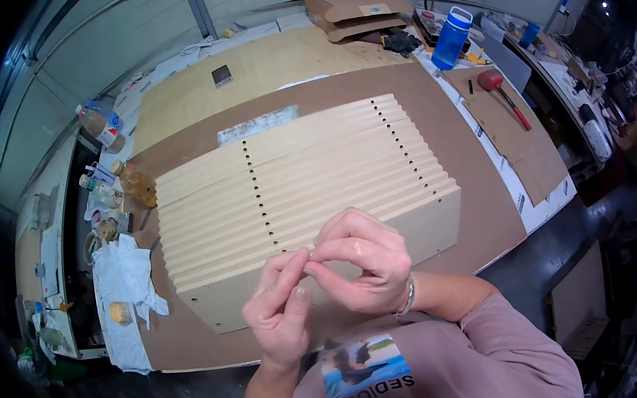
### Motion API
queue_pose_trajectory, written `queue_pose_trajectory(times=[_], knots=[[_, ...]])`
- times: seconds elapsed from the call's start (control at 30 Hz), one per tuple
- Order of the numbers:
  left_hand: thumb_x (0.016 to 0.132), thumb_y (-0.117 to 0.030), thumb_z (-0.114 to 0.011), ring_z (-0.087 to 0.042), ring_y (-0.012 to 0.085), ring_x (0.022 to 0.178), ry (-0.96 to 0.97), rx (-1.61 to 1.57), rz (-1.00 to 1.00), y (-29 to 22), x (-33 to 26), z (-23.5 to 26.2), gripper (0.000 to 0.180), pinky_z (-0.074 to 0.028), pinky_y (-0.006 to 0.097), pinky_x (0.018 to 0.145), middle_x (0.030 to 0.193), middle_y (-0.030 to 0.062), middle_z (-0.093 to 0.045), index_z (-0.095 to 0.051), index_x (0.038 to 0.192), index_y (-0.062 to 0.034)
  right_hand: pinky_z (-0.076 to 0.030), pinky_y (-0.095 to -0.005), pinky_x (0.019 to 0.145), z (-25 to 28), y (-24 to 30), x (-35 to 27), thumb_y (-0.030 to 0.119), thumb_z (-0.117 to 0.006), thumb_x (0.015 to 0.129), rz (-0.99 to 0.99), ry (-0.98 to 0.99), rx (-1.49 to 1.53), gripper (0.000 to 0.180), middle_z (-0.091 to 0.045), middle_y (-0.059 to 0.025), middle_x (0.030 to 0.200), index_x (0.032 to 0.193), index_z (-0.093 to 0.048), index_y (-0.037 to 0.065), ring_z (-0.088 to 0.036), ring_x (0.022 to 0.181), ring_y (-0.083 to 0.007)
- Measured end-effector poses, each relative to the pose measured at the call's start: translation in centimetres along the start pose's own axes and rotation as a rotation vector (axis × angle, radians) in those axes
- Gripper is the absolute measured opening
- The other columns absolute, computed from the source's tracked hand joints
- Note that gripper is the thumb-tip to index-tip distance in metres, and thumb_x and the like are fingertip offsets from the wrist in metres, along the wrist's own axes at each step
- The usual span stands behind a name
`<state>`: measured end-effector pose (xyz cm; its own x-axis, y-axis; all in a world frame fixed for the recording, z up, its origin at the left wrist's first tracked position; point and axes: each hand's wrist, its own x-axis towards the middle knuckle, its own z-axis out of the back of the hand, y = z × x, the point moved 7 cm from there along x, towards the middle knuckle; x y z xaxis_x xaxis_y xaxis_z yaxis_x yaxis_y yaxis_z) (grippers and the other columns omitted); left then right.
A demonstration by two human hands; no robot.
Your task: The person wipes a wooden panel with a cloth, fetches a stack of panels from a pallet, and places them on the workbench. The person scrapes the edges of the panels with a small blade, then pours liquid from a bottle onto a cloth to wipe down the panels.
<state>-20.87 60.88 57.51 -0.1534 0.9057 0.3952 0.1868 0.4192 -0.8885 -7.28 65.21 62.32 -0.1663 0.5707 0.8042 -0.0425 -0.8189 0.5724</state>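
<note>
Hands meet low centre: left hand (279,310) and right hand (359,260) pinched fingertip to fingertip on something too small to identify. Stacked boards (302,193) lie on the counter (480,206) at 12 o'clock just beyond both hands, long axis 9-to-3.

Front: the desk (488,206) edge is being blocked by stacked panels (295,193).
Left: passage is being crowded by bottles (101,126) and rags (123,275).
Right: bare board is being left open beside the mallet (502,93).
</note>
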Motion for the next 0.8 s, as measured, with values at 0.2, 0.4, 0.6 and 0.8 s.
queue_pose_trajectory(times=[0.2,0.4,0.6,0.8], knots=[[0.092,-0.011,-0.061,-0.059,0.0220,0.100,0.005,0.068,-0.017,0.1,0.2,0.0,0.032,-0.047,0.031,0.089,0.110,0.0172,-0.062,-0.063,0.120,0.0047,-0.049,-0.0297,0.056,0.2,-0.2,-0.1,-0.011,-0.071,0.064,0.001,0.006,-0.001,0.023,-0.061,-0.0114,0.075,0.084,-0.066,-0.002,-0.061,0.065,-0.0221],[0.092,-0.009,-0.061,-0.061,0.0203,0.096,-0.032,-0.003,0.003,0.9,0.7,0.0,0.033,-0.048,0.030,0.087,0.103,0.0155,-0.064,-0.061,0.121,0.0066,-0.049,-0.0289,0.056,0.4,-1.1,-0.1,-0.011,-0.069,0.066,-0.024,0.024,0.025,0.021,-0.061,-0.0111,0.075,0.084,-0.065,-0.002,-0.061,0.063,-0.0215],[0.100,-0.015,-0.050,-0.060,0.0123,0.083,-0.153,-0.256,0.141,2.9,0.4,3.3,0.026,-0.049,0.028,0.080,0.088,0.0127,-0.064,-0.060,0.106,0.0083,-0.050,-0.0310,0.061,-1.0,-0.9,-1.0,-0.008,-0.071,0.066,0.009,0.125,0.028,0.027,-0.061,-0.0127,0.088,0.092,-0.068,-0.001,-0.062,0.073,-0.0236],[0.104,-0.032,-0.034,-0.056,0.0232,0.111,-0.217,-0.473,0.389,7.5,-1.6,1.1,0.048,-0.045,0.034,0.097,0.125,0.0147,-0.056,-0.047,0.133,0.0045,-0.035,-0.0574,0.098,-6.8,0.0,-4.1,0.038,-0.057,0.087,0.176,0.403,0.006,0.041,-0.059,-0.0175,0.113,0.109,-0.067,0.004,-0.054,0.110,-0.0370]])
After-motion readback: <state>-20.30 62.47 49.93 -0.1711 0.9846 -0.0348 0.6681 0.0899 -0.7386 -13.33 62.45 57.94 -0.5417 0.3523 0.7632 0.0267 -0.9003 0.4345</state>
